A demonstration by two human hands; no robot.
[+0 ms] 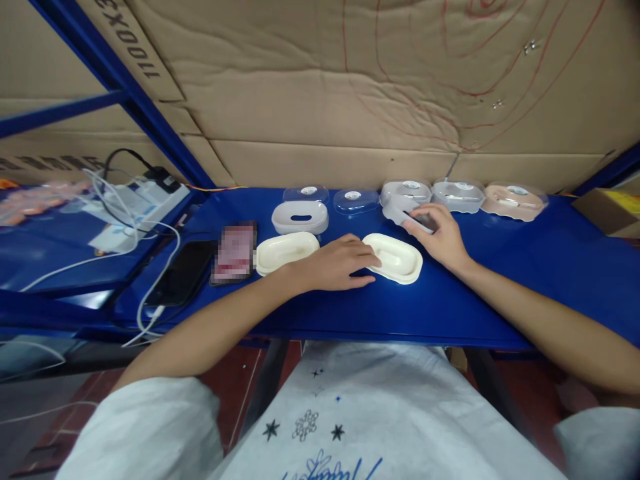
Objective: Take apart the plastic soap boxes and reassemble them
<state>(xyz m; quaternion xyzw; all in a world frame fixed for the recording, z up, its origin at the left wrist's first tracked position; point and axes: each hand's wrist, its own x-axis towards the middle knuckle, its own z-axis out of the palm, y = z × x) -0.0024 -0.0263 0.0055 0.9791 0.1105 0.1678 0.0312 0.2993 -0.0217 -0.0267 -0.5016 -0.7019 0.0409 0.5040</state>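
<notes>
My left hand reaches across the blue table, its fingertips on the left end of a cream oval dish. Its fingers are slightly spread. A second cream dish lies left of it, partly behind my wrist. My right hand grips a whitish oval frame with a dark opening, thumb below and fingers over its right end. Behind that frame is a clear-lidded box. A white oval piece with a slot sits behind the left dish.
Clear lids and lidded boxes, one grey and one pinkish, line the back edge by the cardboard. Two phones, white cables and a power strip are at the left. A cardboard box stands at the right.
</notes>
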